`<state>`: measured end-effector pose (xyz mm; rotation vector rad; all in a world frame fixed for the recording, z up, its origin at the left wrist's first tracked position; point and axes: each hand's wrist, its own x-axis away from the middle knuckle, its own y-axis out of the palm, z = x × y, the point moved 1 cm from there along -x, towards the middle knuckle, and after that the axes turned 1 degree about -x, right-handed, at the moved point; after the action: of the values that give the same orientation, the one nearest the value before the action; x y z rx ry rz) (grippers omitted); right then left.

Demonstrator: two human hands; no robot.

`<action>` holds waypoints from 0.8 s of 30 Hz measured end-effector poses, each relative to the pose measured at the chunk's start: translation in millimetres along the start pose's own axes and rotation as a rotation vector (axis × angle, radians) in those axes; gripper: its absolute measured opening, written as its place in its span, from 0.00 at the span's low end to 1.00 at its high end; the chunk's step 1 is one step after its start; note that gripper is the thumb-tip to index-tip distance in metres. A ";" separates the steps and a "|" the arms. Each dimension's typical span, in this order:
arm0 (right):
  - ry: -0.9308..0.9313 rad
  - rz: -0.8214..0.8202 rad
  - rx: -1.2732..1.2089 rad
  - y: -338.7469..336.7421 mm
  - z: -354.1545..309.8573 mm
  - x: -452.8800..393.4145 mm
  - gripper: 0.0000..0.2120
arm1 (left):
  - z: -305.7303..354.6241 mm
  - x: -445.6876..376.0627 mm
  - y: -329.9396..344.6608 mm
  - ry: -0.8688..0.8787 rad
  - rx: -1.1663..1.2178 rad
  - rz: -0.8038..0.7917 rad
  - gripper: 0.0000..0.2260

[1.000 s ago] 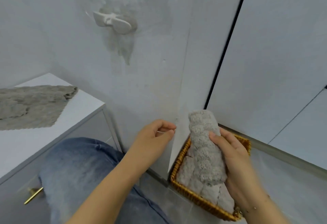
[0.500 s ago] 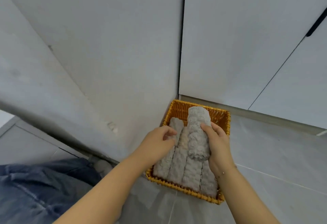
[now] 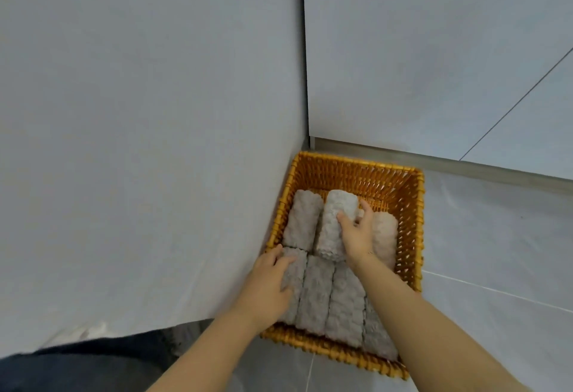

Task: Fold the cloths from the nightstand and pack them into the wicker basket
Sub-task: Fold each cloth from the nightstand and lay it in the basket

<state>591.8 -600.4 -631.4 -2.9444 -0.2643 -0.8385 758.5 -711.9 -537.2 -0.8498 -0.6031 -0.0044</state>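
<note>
An orange wicker basket (image 3: 409, 221) stands on the floor in the wall corner. Several rolled grey cloths fill it in two rows. My right hand (image 3: 356, 233) grips one rolled grey cloth (image 3: 331, 221) in the middle of the far row, between another roll (image 3: 302, 221) on its left and one (image 3: 386, 236) on its right. My left hand (image 3: 269, 283) rests with relaxed fingers on the leftmost roll of the near row (image 3: 293, 286). The nightstand is out of view.
A grey wall (image 3: 155, 143) runs along the basket's left side. White cabinet doors (image 3: 434, 50) with a plinth stand behind it. Grey floor tiles (image 3: 496, 252) spread to the right. My jeans-clad leg (image 3: 77, 367) is at the bottom left.
The view has swung from the nightstand down onto the basket. My right hand has lowered the rolled cloth into the far row. My left hand has come down onto the near-left roll.
</note>
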 end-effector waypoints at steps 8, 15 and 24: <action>-0.160 -0.069 0.453 21.8 22.6 -16.8 0.29 | -13.7 -8.6 8.9 -0.071 0.004 -0.029 0.25; -0.612 -0.160 1.040 20.7 32.6 -10.5 0.25 | -17.5 -8.6 11.4 -0.068 0.027 -0.012 0.24; -0.397 -0.287 1.465 39.7 57.4 -20.4 0.29 | -23.6 -2.6 15.5 -0.054 0.038 -0.020 0.23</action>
<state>611.7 -635.9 -691.6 -1.6196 -0.8604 0.0665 771.8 -718.8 -561.3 -0.8090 -0.6609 0.0120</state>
